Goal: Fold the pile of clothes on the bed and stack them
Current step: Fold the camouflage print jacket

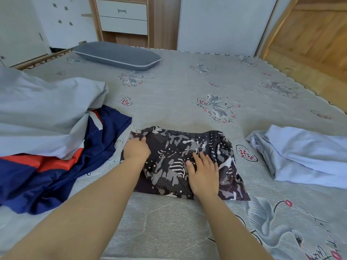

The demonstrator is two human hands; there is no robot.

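Dark print top (180, 162) lies mid-bed (187, 87), half folded. Left hand (136, 150) pinches its far-left corner; right hand (203, 173) presses flat, fingers spread. Pull taut, square edges before folding.

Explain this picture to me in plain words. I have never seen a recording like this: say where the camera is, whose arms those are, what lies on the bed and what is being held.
There is no machine here. One wide-angle camera sits on a person's head and looks forward and down, so the two bare arms reaching in from the bottom are that person's own.

They are folding clothes on a bed with a grey flower-print cover. The left hand pinches the far left corner of a dark patterned garment. The right hand lies flat on the same garment, fingers straight, pressing it down.

To the left lies a navy and orange garment, partly under a large pale grey cloth. To the right sits a folded light blue cloth. A grey pillow lies at the far side, with a white drawer unit behind the bed.
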